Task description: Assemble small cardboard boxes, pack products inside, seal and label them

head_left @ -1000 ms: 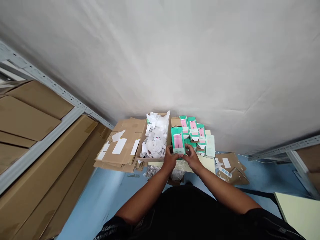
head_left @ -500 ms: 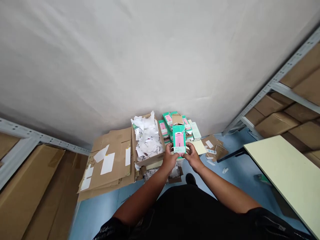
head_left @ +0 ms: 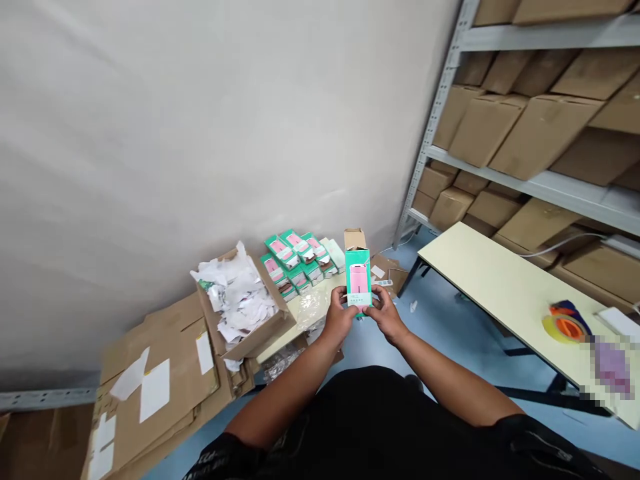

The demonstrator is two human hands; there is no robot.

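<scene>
Both my hands hold one small green box with a pink picture (head_left: 358, 278), upright, its brown top flap open. My left hand (head_left: 339, 319) grips its lower left side and my right hand (head_left: 384, 315) its lower right side. Behind it, several more green boxes (head_left: 297, 257) lie stacked on a low pale board (head_left: 305, 313) by the wall.
An open cardboard box of torn white paper (head_left: 235, 303) sits left of the stack. Flattened cartons (head_left: 155, 387) lie on the blue floor. A pale table (head_left: 505, 287) at the right carries a tape dispenser (head_left: 564, 324). Metal shelving with brown cartons (head_left: 525, 127) fills the right side.
My view has swung to the right, bringing the table and right shelving into sight. The green box stays held in both hands, now farther from the stack.
</scene>
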